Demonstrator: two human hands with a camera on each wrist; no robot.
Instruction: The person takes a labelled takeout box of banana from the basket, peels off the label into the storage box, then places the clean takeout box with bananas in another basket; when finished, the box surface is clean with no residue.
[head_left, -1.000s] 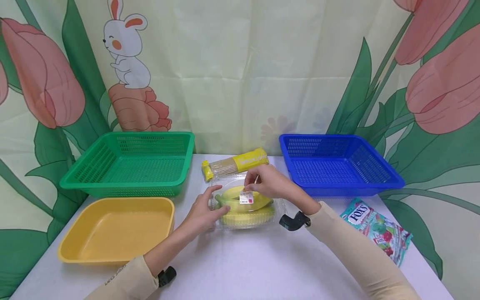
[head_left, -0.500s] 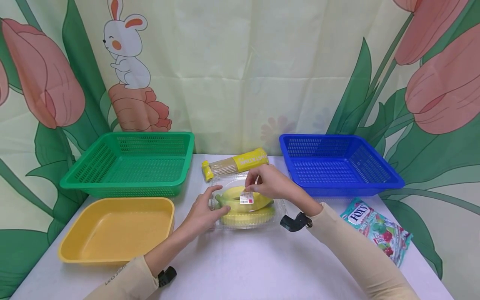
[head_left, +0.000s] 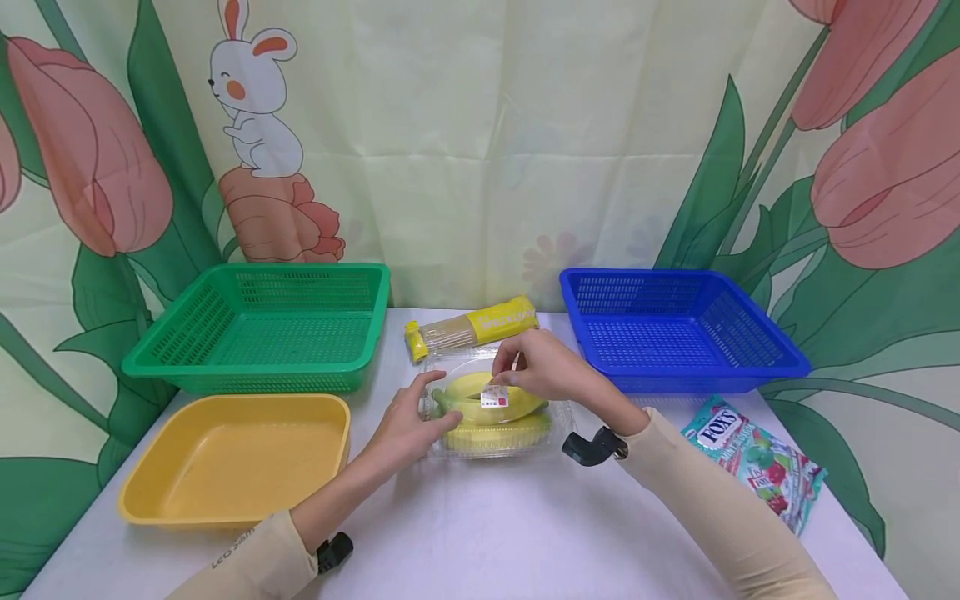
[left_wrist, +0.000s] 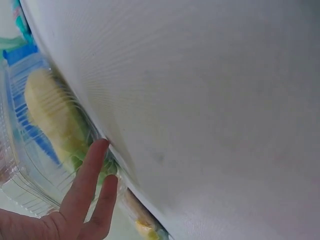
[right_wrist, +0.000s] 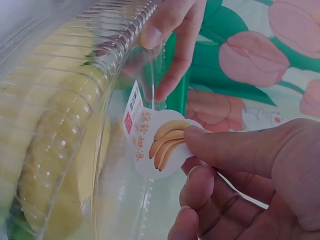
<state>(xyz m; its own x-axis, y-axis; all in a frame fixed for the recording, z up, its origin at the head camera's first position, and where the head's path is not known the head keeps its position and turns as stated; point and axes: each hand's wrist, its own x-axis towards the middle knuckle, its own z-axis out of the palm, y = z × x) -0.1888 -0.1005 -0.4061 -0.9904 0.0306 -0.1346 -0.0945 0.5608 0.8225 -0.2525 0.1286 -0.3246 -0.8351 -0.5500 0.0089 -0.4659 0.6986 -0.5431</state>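
Observation:
A clear plastic clamshell box (head_left: 557, 425) holds yellow bananas (head_left: 516, 408) with greenish stems. Thumb and index finger of my right hand (head_left: 540, 365) pinch the edge of a white sticker (right_wrist: 165, 145) printed with bananas and orange writing. Part of this sticker stands bent up from the lid, while its far end, with a red mark, lies against the plastic. At the box's left side is my left hand (head_left: 408, 423), its fingers spread and mostly straight along the wall and its thumb over the lid. In the left wrist view, two fingers (left_wrist: 87, 172) extend along the box.
A yellow-wrapped noodle pack (head_left: 472, 327) lies behind the box. At the left stand a green basket (head_left: 255, 368) and a yellow tub (head_left: 232, 521); at the right, a blue basket (head_left: 686, 371) with a candy bag (head_left: 757, 462) in front. A printed curtain (head_left: 480, 158) hangs behind.
Almost nothing differs. My right hand has shifted very slightly right, still pinching the sticker; the whole view has drifted a little too. The left hand stays at the box.

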